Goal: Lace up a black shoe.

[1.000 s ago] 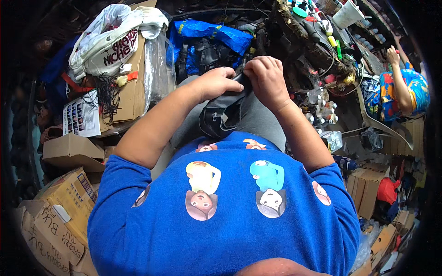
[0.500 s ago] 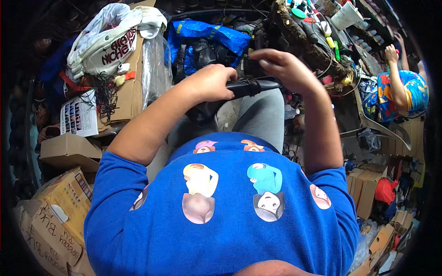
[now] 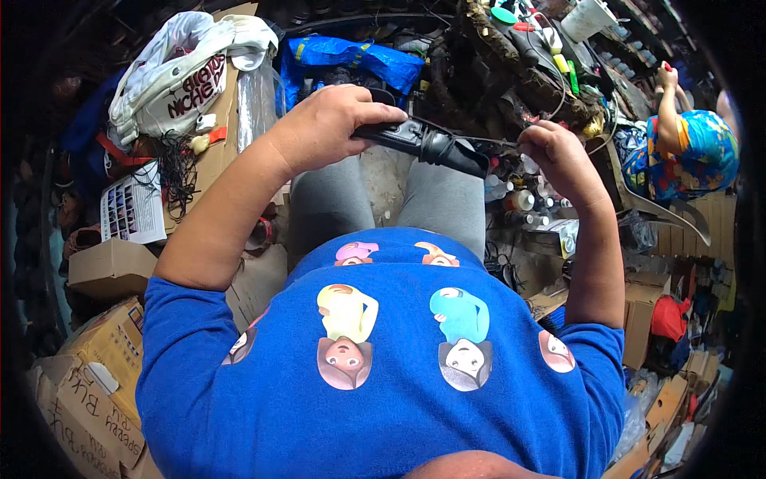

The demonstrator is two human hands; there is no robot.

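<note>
A black leather shoe (image 3: 423,142) hangs over my lap, its toe pointing right. My left hand (image 3: 347,120) is closed round its heel end at the left. Black laces or cord lie across its upper. A thin strand (image 3: 491,141) runs taut from the shoe to my right hand (image 3: 550,148), whose fingers are pinched on its end. Whether the strand is a lace or a thread cannot be made out. Below the shoe are my knees in grey trousers (image 3: 443,199).
A blue bag (image 3: 351,56) lies ahead, with a white cloth bag (image 3: 179,68) at far left. Bottles (image 3: 523,199) stand right of my knees. Cardboard boxes (image 3: 108,267) sit left. A curved metal piece (image 3: 670,211) and another person (image 3: 690,152) are at right.
My right hand has moved right, away from the shoe, drawing the strand out. My left hand has shifted slightly left and up with the shoe, whose toe end now tilts downward.
</note>
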